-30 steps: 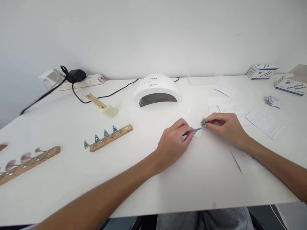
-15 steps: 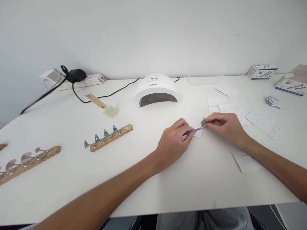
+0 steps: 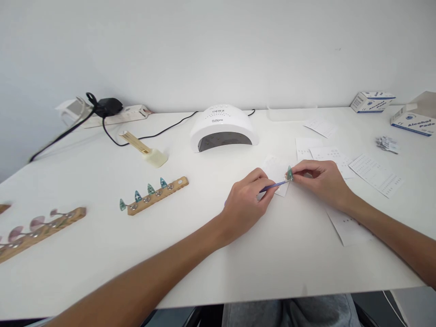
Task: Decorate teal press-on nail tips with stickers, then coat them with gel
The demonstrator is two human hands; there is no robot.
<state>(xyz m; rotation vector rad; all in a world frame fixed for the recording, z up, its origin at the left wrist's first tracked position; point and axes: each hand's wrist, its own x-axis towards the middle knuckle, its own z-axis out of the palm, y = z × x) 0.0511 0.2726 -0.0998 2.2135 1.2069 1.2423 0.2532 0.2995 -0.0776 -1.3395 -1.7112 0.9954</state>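
Note:
My left hand [image 3: 245, 200] is closed around a thin purple brush [image 3: 269, 187], its tip pointing right. That tip meets the lower part of a green pointed false nail [image 3: 289, 173]. Thumb and fingers of my right hand [image 3: 320, 179] pinch the nail upright; whatever supports it is mostly hidden by the fingers. To the left, a wooden nail stand [image 3: 160, 196] carries several blue and green false nails [image 3: 151, 188] on small metal holders. White paper sheets [image 3: 272, 167] with rows of small marks lie under and around my hands.
A white nail lamp [image 3: 223, 125] stands at the back middle. Further left are a flat wooden brush [image 3: 143, 150], a black cable [image 3: 156, 135] and a second stand [image 3: 44, 231] with pinkish nails. Alcohol pad boxes [image 3: 373, 101] and a pile of small packets [image 3: 387, 144] sit at the right.
Hardly anything differs. Both hands keep their places, with the brush tip still at the green nail.

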